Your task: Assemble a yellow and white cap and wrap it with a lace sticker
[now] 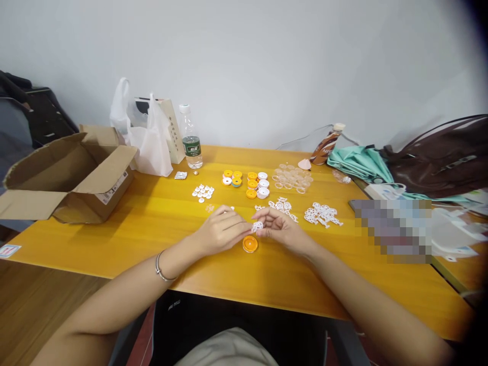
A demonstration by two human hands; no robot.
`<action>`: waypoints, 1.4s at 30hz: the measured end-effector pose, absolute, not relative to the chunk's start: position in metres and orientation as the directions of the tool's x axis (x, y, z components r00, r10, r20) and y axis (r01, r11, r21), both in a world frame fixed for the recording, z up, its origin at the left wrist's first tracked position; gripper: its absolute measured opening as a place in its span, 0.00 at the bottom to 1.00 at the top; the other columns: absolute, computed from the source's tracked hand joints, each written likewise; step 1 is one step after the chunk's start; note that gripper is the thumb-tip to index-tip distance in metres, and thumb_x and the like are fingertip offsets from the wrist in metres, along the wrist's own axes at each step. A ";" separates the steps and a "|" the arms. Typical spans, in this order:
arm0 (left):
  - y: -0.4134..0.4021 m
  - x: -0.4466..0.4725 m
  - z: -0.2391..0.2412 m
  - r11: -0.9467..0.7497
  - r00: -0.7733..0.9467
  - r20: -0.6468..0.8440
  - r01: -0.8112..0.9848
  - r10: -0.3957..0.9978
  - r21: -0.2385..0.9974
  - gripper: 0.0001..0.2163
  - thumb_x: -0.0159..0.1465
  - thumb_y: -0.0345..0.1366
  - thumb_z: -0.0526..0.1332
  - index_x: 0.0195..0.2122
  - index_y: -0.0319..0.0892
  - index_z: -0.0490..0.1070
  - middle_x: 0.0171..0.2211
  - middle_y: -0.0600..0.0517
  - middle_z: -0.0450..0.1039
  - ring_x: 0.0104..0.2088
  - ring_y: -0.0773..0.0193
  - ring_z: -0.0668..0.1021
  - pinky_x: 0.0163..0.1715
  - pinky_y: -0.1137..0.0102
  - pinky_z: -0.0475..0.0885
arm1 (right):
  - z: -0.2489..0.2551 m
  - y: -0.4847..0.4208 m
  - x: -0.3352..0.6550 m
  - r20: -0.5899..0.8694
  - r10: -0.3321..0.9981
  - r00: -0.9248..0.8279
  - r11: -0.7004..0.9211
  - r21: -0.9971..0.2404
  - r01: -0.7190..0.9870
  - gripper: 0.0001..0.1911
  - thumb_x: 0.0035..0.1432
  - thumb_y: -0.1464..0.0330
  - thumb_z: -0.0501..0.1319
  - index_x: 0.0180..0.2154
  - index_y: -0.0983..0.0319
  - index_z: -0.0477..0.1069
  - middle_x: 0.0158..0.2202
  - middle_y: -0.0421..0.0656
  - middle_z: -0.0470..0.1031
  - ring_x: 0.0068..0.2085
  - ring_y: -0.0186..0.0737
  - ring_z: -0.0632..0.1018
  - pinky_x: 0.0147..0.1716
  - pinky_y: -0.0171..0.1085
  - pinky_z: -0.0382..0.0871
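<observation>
Bare table [160, 223] lies open leftward to the cardboard box [72, 175]; white plastic pieces [322, 214] crowd the right.

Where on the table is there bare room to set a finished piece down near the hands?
Bare wood lies between the cardboard box and the left hand, and along the near table edge below the orange disc. It is crowded beyond the right hand: white parts, stacked discs and clear rings.
</observation>
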State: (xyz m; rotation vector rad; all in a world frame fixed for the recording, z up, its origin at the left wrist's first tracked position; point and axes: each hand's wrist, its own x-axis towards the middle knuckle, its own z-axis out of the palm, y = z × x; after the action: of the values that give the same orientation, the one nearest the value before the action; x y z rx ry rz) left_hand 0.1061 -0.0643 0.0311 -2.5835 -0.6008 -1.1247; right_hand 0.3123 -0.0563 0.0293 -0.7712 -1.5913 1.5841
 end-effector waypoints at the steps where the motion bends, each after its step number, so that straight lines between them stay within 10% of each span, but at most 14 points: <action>1: -0.064 0.106 0.031 -0.879 0.621 0.740 0.469 0.259 -0.086 0.03 0.61 0.31 0.58 0.37 0.41 0.68 0.27 0.53 0.75 0.27 0.69 0.74 0.32 0.70 0.63 | 0.029 -0.056 0.313 0.073 0.824 -0.562 0.022 -0.995 -0.097 0.11 0.45 0.69 0.68 0.34 0.60 0.71 0.29 0.37 0.73 0.31 0.30 0.74 0.34 0.32 0.68; 13: -0.066 0.109 0.032 -0.889 0.575 0.714 0.434 0.399 0.147 0.04 0.62 0.34 0.57 0.37 0.40 0.67 0.31 0.51 0.75 0.31 0.68 0.75 0.32 0.72 0.65 | 0.027 -0.057 0.307 0.069 0.873 -0.483 -0.005 -0.989 -0.149 0.08 0.43 0.69 0.69 0.29 0.61 0.73 0.27 0.38 0.75 0.30 0.31 0.75 0.34 0.33 0.67; 21: -0.067 0.110 0.031 -0.843 0.634 0.710 0.528 0.308 -0.106 0.04 0.62 0.30 0.56 0.37 0.39 0.68 0.32 0.51 0.76 0.31 0.67 0.74 0.32 0.71 0.63 | 0.023 -0.065 0.299 -0.140 0.886 -0.442 -0.272 -0.929 -0.251 0.17 0.46 0.67 0.68 0.40 0.59 0.71 0.26 0.36 0.76 0.29 0.30 0.77 0.34 0.31 0.71; 28: -0.066 0.114 0.028 -0.837 0.634 0.665 0.547 0.394 -0.027 0.11 0.64 0.31 0.54 0.48 0.41 0.66 0.41 0.49 0.75 0.41 0.65 0.75 0.47 0.64 0.59 | 0.024 -0.062 0.304 -0.125 0.908 -0.399 -0.282 -0.887 -0.365 0.17 0.49 0.68 0.66 0.43 0.56 0.71 0.31 0.37 0.77 0.33 0.30 0.77 0.39 0.33 0.71; 42: -0.050 0.111 0.025 -0.855 0.514 0.737 0.491 0.439 0.167 0.10 0.62 0.29 0.54 0.44 0.42 0.67 0.39 0.50 0.75 0.39 0.65 0.75 0.45 0.65 0.63 | 0.031 -0.057 0.305 0.101 0.994 0.032 0.105 -0.897 -0.429 0.18 0.46 0.67 0.67 0.41 0.57 0.69 0.26 0.35 0.76 0.28 0.29 0.75 0.33 0.30 0.70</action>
State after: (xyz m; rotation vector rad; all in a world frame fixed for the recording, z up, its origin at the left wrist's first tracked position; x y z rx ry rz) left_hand 0.1112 -0.0496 0.0248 -2.6779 -0.8239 -1.2755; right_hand 0.3054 -0.0565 0.0308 -0.8087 -0.9202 1.3041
